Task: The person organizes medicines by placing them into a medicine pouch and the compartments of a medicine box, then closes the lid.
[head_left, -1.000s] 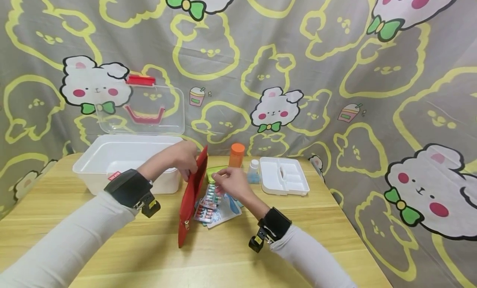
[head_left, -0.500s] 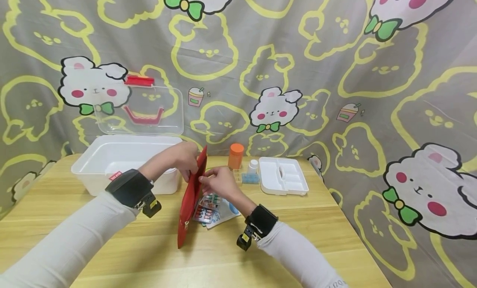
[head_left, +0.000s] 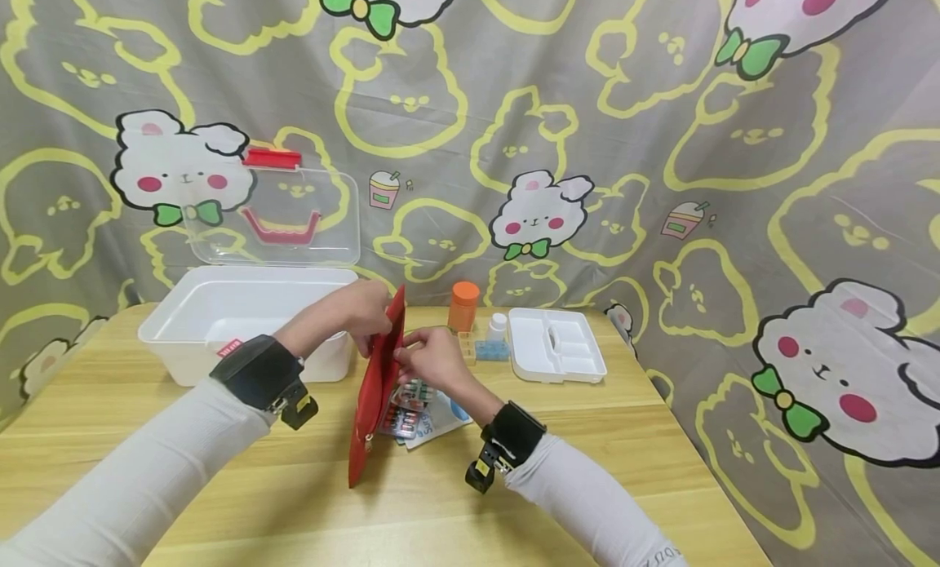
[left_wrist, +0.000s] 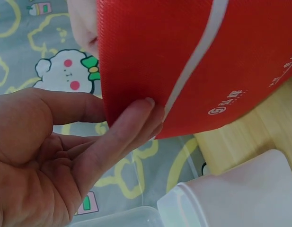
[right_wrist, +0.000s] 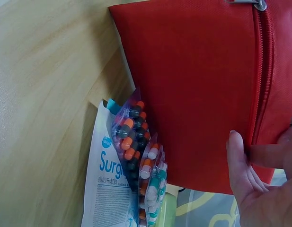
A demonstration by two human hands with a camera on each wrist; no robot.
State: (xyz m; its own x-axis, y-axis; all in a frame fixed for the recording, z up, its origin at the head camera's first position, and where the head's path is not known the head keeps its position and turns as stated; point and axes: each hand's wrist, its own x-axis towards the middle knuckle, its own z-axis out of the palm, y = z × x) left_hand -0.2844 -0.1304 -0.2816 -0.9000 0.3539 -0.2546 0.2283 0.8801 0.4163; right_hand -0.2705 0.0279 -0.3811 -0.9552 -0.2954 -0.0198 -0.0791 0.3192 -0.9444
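White storage box (head_left: 220,310) sits at the table's (head_left: 294,502) far-left edge, clear lid (head_left: 294,216) flipped up against the backdrop, red latch on top.

Left hand (head_left: 360,310): grips the top edge of the red pouch (head_left: 374,387). Left wrist view shows the thumb behind the fabric and the fingers (left_wrist: 122,132) pressed on the near face, so it's a pinch, not a full fist.

Pouch stands on edge near the table centre, just right of the box, zipper pull low at the near end.

Right hand (head_left: 429,359): fingertips and thumb pinch the pouch right by the zipper line (right_wrist: 259,94), opposite side from the left hand. Rest of the hand is relaxed.

Blister packs (head_left: 404,408) of capsules lie flat on the table, tucked against the pouch's right side, on top of a white printed packet (head_left: 441,416).

Further right, along the far edge: orange-capped bottle (head_left: 464,304), small clear bottle (head_left: 498,329), then a white divided tray (head_left: 558,355).
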